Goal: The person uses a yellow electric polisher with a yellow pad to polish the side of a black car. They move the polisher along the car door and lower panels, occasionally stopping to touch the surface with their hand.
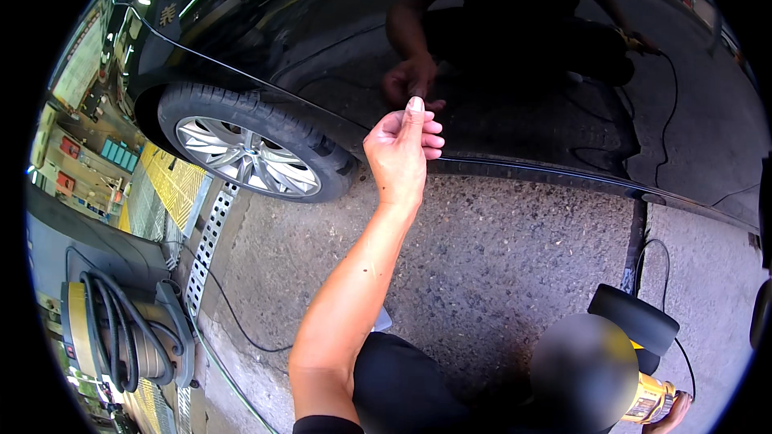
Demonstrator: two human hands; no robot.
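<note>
My left hand (404,149) is raised in front of the glossy black car door (515,124). Its thumb points up and presses against the curled index finger, while the other fingers are bent. Whatever might be in that pinch is too small or hidden to make out, and I cannot tell whether the thumb touches the paint. At the lower right, my right hand (678,416) grips a yellow corded power tool (650,399), mostly covered by a blurred round patch. The tool's reflection shows in the door.
The car's wheel (249,157), with silver spokes, is left of my hand. A drum-shaped machine (129,333) with coiled black hose stands at lower left. A slotted metal drain strip (211,237) crosses the concrete. Cables (233,325) lie on the ground. A black object (634,320) is beside the tool.
</note>
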